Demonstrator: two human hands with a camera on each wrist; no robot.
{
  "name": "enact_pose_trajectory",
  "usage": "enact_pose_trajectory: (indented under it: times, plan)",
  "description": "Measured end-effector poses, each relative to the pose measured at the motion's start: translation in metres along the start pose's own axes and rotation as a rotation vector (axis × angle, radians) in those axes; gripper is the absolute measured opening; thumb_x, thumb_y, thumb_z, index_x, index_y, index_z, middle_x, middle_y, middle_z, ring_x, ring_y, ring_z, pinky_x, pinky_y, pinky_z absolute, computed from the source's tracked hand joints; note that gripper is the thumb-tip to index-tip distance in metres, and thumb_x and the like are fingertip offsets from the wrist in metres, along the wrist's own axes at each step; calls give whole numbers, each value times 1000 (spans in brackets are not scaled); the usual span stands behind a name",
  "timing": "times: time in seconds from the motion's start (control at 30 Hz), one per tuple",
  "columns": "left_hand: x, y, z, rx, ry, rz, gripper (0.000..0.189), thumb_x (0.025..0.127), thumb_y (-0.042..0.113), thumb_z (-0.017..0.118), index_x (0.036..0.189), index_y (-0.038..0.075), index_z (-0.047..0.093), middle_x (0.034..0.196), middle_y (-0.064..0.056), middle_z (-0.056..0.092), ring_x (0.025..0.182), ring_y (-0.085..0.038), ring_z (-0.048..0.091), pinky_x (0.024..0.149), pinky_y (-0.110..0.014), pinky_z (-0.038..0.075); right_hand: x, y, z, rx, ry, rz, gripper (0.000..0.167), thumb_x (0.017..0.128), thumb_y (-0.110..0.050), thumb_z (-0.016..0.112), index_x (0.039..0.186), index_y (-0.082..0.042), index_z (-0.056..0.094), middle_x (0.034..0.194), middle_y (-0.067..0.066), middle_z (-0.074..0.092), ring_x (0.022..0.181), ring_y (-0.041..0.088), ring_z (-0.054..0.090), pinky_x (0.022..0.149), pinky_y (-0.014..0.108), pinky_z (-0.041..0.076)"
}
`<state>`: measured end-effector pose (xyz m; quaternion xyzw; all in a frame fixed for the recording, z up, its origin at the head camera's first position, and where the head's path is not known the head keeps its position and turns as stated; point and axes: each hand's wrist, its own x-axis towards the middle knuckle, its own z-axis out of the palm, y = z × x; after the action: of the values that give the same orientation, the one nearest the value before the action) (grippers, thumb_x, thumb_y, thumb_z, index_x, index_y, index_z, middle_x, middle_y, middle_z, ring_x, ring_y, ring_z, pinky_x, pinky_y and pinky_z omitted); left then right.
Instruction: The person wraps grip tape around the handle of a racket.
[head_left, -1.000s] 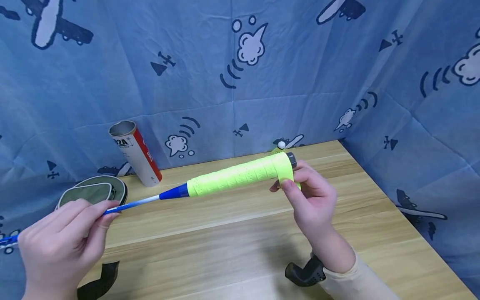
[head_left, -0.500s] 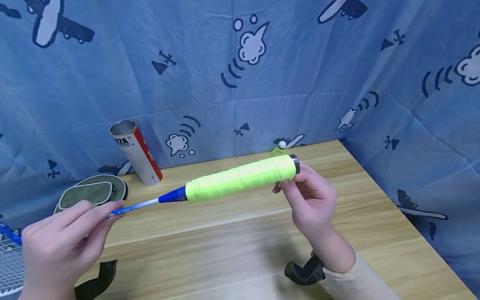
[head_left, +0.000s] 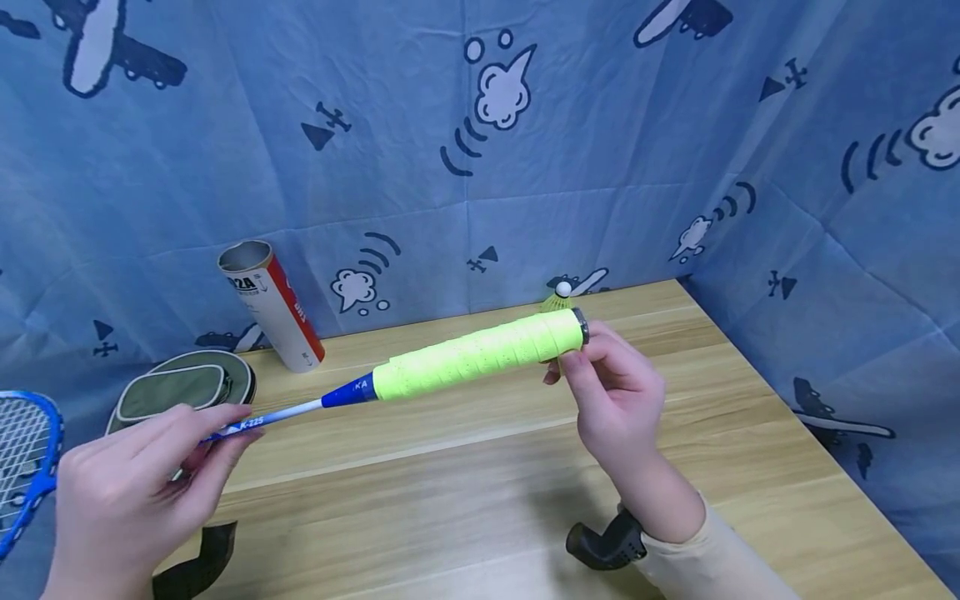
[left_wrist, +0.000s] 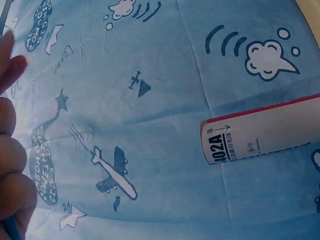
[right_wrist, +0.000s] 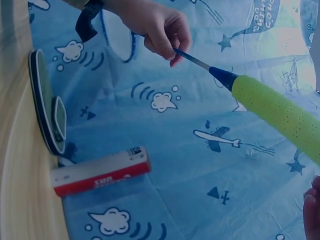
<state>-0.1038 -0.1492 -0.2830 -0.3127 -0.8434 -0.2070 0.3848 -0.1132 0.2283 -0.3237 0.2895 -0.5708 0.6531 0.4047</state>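
A blue badminton racket [head_left: 348,392] is held up over the table, its handle covered in neon-yellow grip tape [head_left: 480,354]. My left hand [head_left: 142,492] pinches the shaft [head_left: 288,412] between thumb and fingers. Part of the strung head [head_left: 30,467] shows at the far left. At the handle's black butt end [head_left: 582,327], my right hand [head_left: 618,400] pinches the tape's end from below, and the handle hides the pinched piece. In the right wrist view the wrapped handle [right_wrist: 275,112] slants toward the right hand's fingertips [right_wrist: 312,205].
A shuttlecock tube [head_left: 277,312] stands at the back left of the wooden table [head_left: 450,500], beside a round green case [head_left: 180,387]. Behind the handle's end is a yellow shuttlecock [head_left: 558,298]. Blue printed cloth [head_left: 420,125] hangs behind and at the right.
The racket has turned about its shaft, bringing the strung head and shaft lettering into view. The tape strip seen hanging at the butt end is now hidden under the handle. Both hands shift only slightly.
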Motion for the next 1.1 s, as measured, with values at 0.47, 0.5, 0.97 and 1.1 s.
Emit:
enact_pose_trajectory:
  times: [0.47, 0.5, 0.97, 1.1]
  plan:
    - [0, -1, 6, 80, 117, 57, 66, 106, 54, 51, 86, -1, 80, 66, -9, 66, 54, -20, 46, 56, -22, 38, 2, -2, -1, -24, -9, 69, 23, 99, 1, 66, 86, 18, 58, 88, 10, 70, 77, 19, 68, 64, 26, 58]
    - [-1, -1, 6, 80, 121, 61, 65, 106, 53, 51, 86, -2, 80, 66, -10, 66, 54, -21, 46, 56, -23, 39, 2, -2, 0, -32, 7, 73, 24, 99, 1, 66, 84, 18, 58, 85, 9, 69, 75, 18, 67, 63, 26, 57]
    - [0, -1, 9, 22, 59, 35, 66, 104, 57, 51, 81, 2, 78, 59, 8, 50, 47, 0, 28, 46, -11, 24, 1, 1, 0, 49, -8, 4, 29, 99, -3, 67, 84, 18, 55, 84, 12, 66, 72, 19, 63, 63, 26, 56]
    - [-1, -1, 8, -5, 20, 14, 64, 104, 58, 51, 82, 4, 78, 61, 9, 54, 48, 2, 29, 46, -10, 24, 1, 2, 1, 52, 35, -10, 30, 98, -5, 70, 82, 17, 56, 81, 12, 66, 69, 19, 62, 62, 26, 56]
